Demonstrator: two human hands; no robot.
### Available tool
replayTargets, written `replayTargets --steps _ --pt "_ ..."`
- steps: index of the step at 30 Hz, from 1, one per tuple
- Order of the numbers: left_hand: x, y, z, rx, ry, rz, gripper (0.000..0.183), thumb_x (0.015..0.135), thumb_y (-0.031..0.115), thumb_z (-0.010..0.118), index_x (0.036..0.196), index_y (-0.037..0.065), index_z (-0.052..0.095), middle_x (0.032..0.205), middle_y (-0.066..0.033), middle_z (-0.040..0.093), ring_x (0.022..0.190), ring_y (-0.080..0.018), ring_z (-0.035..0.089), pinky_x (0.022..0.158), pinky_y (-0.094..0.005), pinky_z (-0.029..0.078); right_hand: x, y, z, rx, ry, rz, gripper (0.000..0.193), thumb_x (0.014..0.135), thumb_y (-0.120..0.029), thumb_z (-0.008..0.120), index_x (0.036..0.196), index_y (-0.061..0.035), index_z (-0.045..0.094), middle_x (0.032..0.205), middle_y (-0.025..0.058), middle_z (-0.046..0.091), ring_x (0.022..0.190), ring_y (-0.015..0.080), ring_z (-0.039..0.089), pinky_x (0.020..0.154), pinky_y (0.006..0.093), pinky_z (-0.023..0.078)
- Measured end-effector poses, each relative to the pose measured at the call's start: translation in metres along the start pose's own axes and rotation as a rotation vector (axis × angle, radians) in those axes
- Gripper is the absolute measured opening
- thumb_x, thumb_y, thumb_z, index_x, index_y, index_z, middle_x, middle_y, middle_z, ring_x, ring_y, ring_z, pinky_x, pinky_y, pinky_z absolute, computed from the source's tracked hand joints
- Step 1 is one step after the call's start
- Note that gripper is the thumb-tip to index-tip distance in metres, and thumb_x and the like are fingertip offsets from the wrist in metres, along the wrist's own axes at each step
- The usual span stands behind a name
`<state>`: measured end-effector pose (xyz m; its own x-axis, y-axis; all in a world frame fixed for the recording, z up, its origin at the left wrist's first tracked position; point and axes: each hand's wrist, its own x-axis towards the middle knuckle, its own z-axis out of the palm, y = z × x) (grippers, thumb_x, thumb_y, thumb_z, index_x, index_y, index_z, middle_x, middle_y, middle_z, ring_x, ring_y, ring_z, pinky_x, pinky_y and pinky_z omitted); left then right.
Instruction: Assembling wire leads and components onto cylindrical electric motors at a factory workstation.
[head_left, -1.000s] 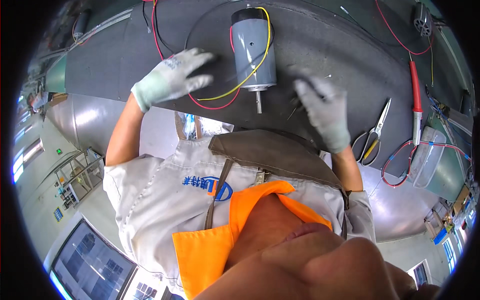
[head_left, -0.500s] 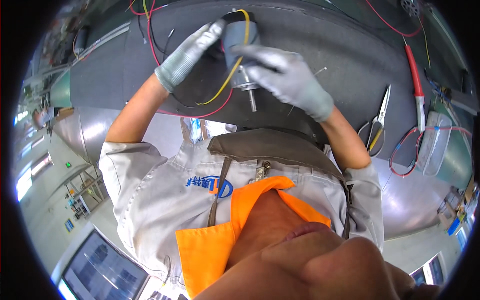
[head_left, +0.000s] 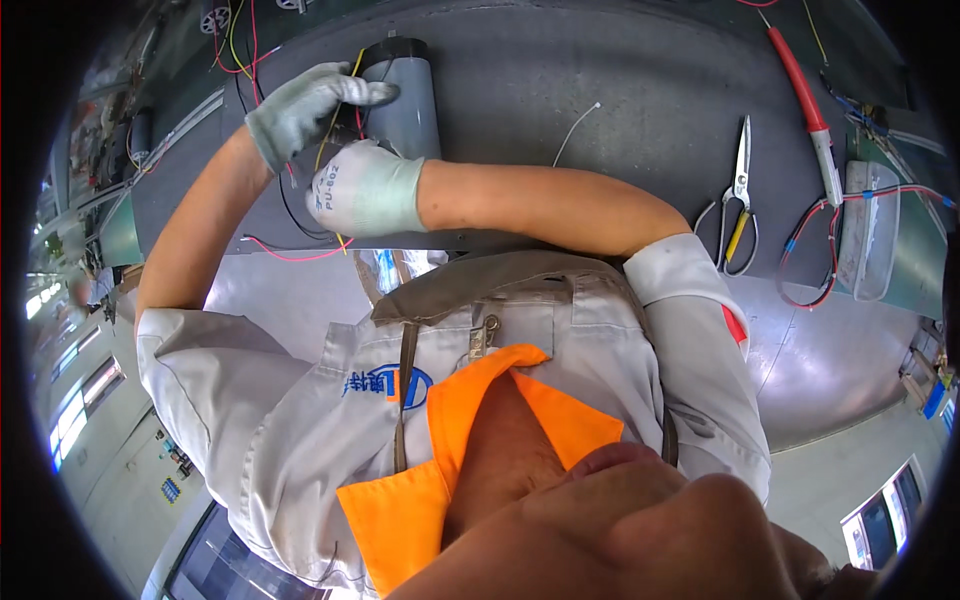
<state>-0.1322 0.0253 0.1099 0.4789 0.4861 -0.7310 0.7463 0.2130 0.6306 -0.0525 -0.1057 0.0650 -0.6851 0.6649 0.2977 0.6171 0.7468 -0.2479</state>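
Observation:
A grey cylindrical motor (head_left: 407, 105) with a black end cap stands on the dark work surface. My gloved left hand (head_left: 312, 108) is at its left side, the fingers stretched toward the casing. A yellow wire (head_left: 329, 130) runs from the motor's top past these fingers. Below the motor, my gloved right hand (head_left: 362, 188) is closed, with the back of the glove showing. The yellow wire leads into it, and a short yellow end sticks out beneath. My right forearm and hand hide the motor's lower end. A red wire (head_left: 300, 256) and a black wire lie beside this hand.
On the right lie scissors (head_left: 738, 195) and a red-handled soldering iron (head_left: 800, 85). A clear plastic tray (head_left: 868, 235) and a looped red cable (head_left: 790, 285) are at the far right. A thin white strip (head_left: 575, 132) lies mid-surface. More wires come in at the upper left.
My right hand has left the motor's front and crossed left to the wires below it. My left hand has dropped to the motor's side. The shaft is now out of sight.

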Motion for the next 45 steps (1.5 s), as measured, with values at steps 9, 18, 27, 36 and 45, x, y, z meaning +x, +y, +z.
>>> replayTargets --steps 9,18,27,36,45 --pt "-0.021 -0.005 -0.016 -0.049 -0.175 0.144 0.034 0.097 0.041 0.066 0.091 0.008 0.058 0.071 0.007 0.048 0.054 -0.0013 0.043 0.045 -0.0186 0.035 -0.211 0.08 -0.076 0.048 0.21 0.536 0.028 0.092 -0.025 0.062 0.119 -0.0195 0.068 0.094 0.0094 0.067 0.098 0.0295 0.065 0.09 0.0414 0.054" --pt "-0.039 -0.029 0.082 -0.208 0.079 0.138 0.038 0.102 0.049 0.055 0.099 0.012 0.049 0.07 0.0076 0.036 0.053 -0.0017 0.033 0.044 -0.0196 0.025 -0.21 0.055 -0.056 -0.362 -0.178 0.665 0.028 0.088 -0.014 0.056 0.116 -0.0107 0.06 0.099 0.0073 0.067 0.098 0.0248 0.065 0.083 0.0424 0.057" --pt "-0.029 0.02 0.058 0.313 -0.309 -0.072 0.055 0.092 0.065 0.057 0.073 0.014 0.055 0.061 0.0061 0.044 0.048 -0.0042 0.041 0.044 -0.0222 0.033 -0.261 0.06 -0.114 -0.226 0.323 0.743 0.013 0.084 -0.005 0.06 0.096 -0.0057 0.066 0.088 0.017 0.064 0.086 0.0377 0.063 0.075 0.0457 0.052" --pt "-0.032 0.054 0.054 0.268 -0.385 -0.004 0.05 0.096 0.055 0.058 0.085 0.007 0.066 0.054 0.0045 0.045 0.044 -0.005 0.04 0.041 -0.0228 0.03 -0.161 -0.009 -0.073 -0.321 0.365 0.63 0.016 0.075 -0.012 0.063 0.091 -0.01 0.064 0.077 0.0084 0.059 0.073 0.0263 0.061 0.063 0.0403 0.047" --pt "-0.048 0.059 0.061 0.232 -0.276 -0.063 0.051 0.098 0.053 0.054 0.093 0.005 0.069 0.058 0.0025 0.051 0.045 -0.0064 0.047 0.043 -0.0228 0.037 -0.142 -0.019 -0.05 -0.333 0.228 0.702 0.017 0.077 -0.018 0.062 0.089 -0.0068 0.064 0.078 0.0068 0.058 0.072 0.0219 0.06 0.056 0.0368 0.046"
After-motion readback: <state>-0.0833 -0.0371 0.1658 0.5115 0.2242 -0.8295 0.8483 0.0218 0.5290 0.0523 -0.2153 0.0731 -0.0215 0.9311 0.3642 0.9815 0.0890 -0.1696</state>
